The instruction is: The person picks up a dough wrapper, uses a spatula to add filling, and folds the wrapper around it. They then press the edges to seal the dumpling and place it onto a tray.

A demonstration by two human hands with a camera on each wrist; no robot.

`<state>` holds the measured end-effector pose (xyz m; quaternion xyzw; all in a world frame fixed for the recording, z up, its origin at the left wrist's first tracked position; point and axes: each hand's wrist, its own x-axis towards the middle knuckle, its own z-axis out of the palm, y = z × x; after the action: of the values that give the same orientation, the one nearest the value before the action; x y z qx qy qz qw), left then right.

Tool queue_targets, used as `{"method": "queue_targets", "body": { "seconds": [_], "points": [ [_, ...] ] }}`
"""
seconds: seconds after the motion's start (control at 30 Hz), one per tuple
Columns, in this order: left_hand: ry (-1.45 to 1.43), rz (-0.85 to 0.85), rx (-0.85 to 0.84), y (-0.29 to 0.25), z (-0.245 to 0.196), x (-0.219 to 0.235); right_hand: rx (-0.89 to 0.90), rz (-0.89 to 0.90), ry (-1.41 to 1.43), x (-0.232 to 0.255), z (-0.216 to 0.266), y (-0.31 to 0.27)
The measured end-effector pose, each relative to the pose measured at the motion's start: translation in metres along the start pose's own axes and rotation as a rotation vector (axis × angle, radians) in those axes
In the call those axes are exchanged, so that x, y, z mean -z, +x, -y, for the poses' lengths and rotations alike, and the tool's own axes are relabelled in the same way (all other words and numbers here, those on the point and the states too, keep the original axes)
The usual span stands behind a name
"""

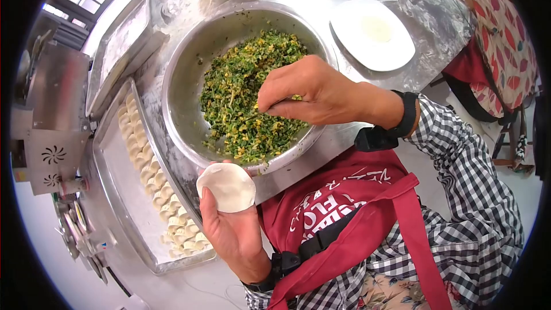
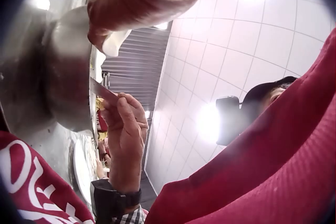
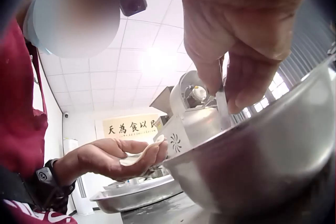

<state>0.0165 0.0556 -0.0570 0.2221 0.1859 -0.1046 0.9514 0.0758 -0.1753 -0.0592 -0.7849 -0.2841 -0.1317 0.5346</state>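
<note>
From the head view, I see the left hand (image 1: pixel 235 238) holding a round wrapper (image 1: pixel 228 188) beside the bowl (image 1: pixel 174 100), thumb at its edge, while the right hand (image 1: pixel 321 93) is over loose, chopped filling (image 1: pixel 247 74).

The left wrist view shows the right hand pinching a flat blade (image 2: pixel 103 91), likely light and stiff, best taken by its upper end.

In the right wrist view the wrapper sags across the left fingers: soft, light, probably easily torn, so better cradled from below than tugged.

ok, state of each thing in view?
wrapper: open, unfilled
flat tool: held
filling: chopped, loose
steel bowl: upright, partly full
dumplings: folded
near tray: partly covered
white plate: upright, pale patch inside
left hand: palm up, holding wrapper
right hand: pinching flat tool over bowl
</note>
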Motion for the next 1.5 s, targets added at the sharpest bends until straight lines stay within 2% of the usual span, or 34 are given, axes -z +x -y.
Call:
{"method": "queue_targets", "body": {
  "seconds": [0.13, 0.2, 0.23, 0.3, 0.33, 0.4, 0.63, 0.73, 0.93, 1.07, 1.13, 1.17, 1.23, 1.27, 1.33, 1.37, 1.47, 1.5],
  "points": [
    [0.039, -0.012, 0.004, 0.0, -0.003, 0.004, -0.022, 0.132, -0.028, -0.008, -0.007, 0.002],
    [0.039, -0.006, 0.003, 0.001, -0.002, 0.004, -0.142, 0.183, 0.054, -0.007, -0.008, 0.002],
    [0.033, -0.005, 0.003, 0.001, -0.002, 0.006, -0.142, 0.188, 0.05, -0.007, -0.008, 0.001],
    [0.028, -0.013, -0.003, 0.001, -0.001, 0.005, -0.273, 0.148, 0.189, -0.005, -0.006, 0.002],
    [0.027, -0.013, -0.002, 0.002, -0.002, 0.006, -0.274, 0.148, 0.188, -0.003, -0.005, 0.003],
    [0.069, 0.003, -0.011, 0.002, -0.002, 0.006, -0.525, 0.211, 0.386, 0.001, -0.003, 0.005],
    [0.005, -0.009, 0.02, 0.002, -0.005, 0.009, -0.705, 0.125, 0.575, -0.002, -0.015, 0.01],
    [-0.088, 0.06, 0.052, 0.002, -0.007, 0.014, -0.795, 0.108, 0.604, 0.0, -0.015, 0.012],
    [-0.097, 0.041, 0.041, 0.003, -0.008, 0.012, -0.875, 0.075, 0.657, 0.0, -0.015, 0.014],
    [-0.087, 0.042, 0.028, 0.003, -0.009, 0.012, -0.868, 0.05, 0.647, 0.002, -0.013, 0.016],
    [-0.089, 0.043, 0.025, 0.003, -0.009, 0.012, -0.74, -0.019, 0.573, 0.0, -0.01, 0.016],
    [-0.083, 0.042, 0.022, 0.003, -0.009, 0.012, -0.742, -0.018, 0.574, -0.001, -0.01, 0.015],
    [-0.076, 0.041, 0.02, 0.004, -0.008, 0.011, -0.554, -0.011, 0.433, -0.005, -0.01, 0.016],
    [-0.048, 0.031, 0.019, 0.004, -0.008, 0.011, -0.555, -0.012, 0.433, -0.008, -0.013, 0.015],
    [-0.02, 0.022, 0.018, 0.005, -0.008, 0.011, -0.298, 0.046, 0.233, -0.015, -0.016, 0.016],
    [-0.023, 0.019, 0.018, 0.005, -0.008, 0.01, -0.321, 0.143, 0.194, -0.014, -0.013, 0.015],
    [-0.029, 0.003, 0.018, 0.004, -0.008, 0.01, -0.272, 0.244, 0.231, -0.019, -0.014, 0.016],
    [-0.033, -0.005, 0.015, 0.004, -0.008, 0.01, -0.318, 0.287, 0.221, -0.016, -0.011, 0.018]
  ]
}}
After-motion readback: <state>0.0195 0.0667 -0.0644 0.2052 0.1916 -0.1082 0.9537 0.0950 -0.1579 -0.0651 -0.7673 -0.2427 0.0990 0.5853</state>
